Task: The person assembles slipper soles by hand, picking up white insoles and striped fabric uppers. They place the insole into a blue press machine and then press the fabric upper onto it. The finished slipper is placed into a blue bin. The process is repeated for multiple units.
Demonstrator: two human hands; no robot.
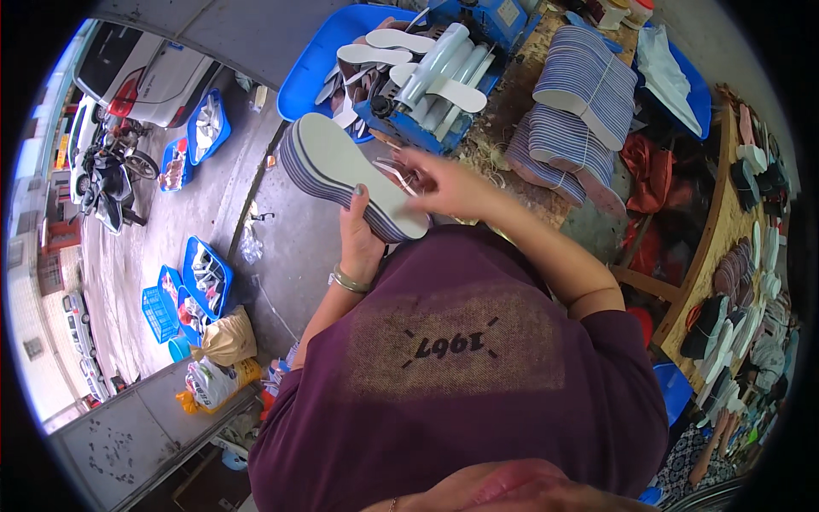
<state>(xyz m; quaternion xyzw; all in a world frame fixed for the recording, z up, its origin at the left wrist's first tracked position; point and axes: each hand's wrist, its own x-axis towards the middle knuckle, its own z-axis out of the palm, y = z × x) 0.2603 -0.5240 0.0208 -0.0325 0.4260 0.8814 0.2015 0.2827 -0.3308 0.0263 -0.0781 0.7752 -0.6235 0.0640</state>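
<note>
Head-worn fisheye, looking steeply down, close, rim probably distorted

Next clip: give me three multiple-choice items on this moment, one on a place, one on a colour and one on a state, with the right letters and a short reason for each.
1. Where is the stack of insoles?
A. in the left hand
B. on the floor
C. inside a blue tray

2. What colour is the machine beyond the hands?
A. red
B. blue
C. yellow

3. What is the right hand doing?
A. resting flat on the bench
B. gripping a bag
C. raised at the far end of the stack, fingers pinched on thin string

Answers:
1 A, the thumb and fingers wrap around the stack's near end.
2 B, its body and frame are blue, with pale rollers on top.
3 C, thin string shows at its fingertips beside the stack.
</note>
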